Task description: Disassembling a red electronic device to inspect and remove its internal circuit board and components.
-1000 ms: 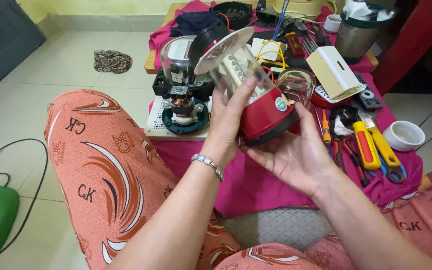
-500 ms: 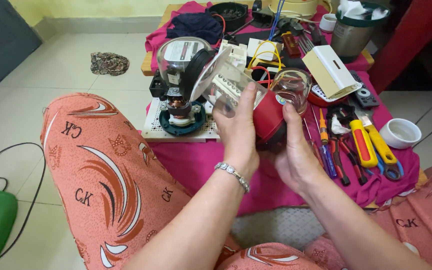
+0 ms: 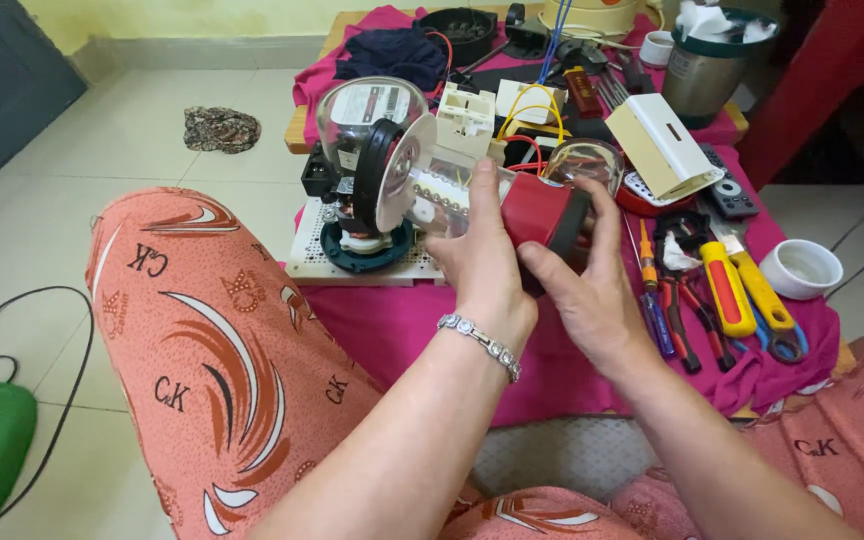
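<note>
Two hands grip one meter (image 3: pixel 472 195): left hand (image 3: pixel 482 265) around its clear cover, right hand (image 3: pixel 582 290) on its red base. Cover is seen not yet removed. Pliers (image 3: pixel 677 300) lie unused, right of the grip.

Bright even daylight, soft shadows, sharp focus, slight edge distortion

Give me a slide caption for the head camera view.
Both hands, left hand and right hand, grip a red-based clear-domed meter sideways above a tool-strewn pink cloth.

Tools (image 3: pixel 722 290) crowd right; floor (image 3: pixel 132 150) left open
</note>
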